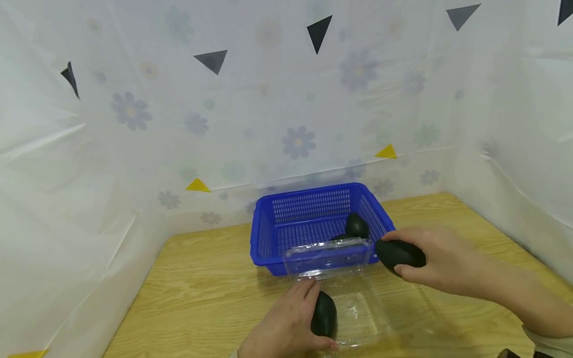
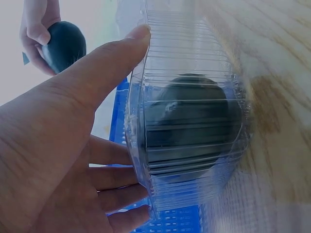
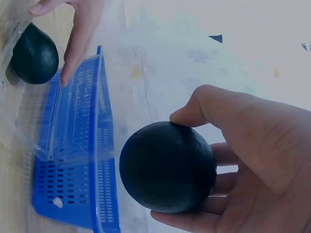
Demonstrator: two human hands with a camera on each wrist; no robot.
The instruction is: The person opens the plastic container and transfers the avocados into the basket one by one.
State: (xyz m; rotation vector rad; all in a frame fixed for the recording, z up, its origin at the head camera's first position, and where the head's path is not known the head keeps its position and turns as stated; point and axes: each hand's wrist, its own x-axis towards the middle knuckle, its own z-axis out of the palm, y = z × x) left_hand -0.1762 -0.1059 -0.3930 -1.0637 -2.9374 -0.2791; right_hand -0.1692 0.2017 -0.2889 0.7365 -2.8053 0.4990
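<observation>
My right hand (image 1: 436, 258) grips a dark green avocado (image 1: 400, 254), raised beside the basket's front right corner. In the right wrist view, thumb and fingers wrap round this avocado (image 3: 167, 167). My left hand (image 1: 291, 318) holds the left side of a clear plastic clamshell box (image 1: 360, 311), its thumb at the near end and fingertips by the hinge. Inside the box, against that side, lies another avocado (image 1: 324, 315); the left wrist view shows this avocado (image 2: 189, 126) through the ribbed wall. The open lid (image 1: 329, 259) leans against the basket's front.
Behind the box stands a blue plastic basket (image 1: 261, 233) with an avocado (image 1: 356, 225) at its right side and another partly hidden behind the lid. Wood-grain table (image 1: 192, 293) lies under everything. A flower-patterned white sheet (image 1: 250, 124) hangs behind, with plain sheets at both sides.
</observation>
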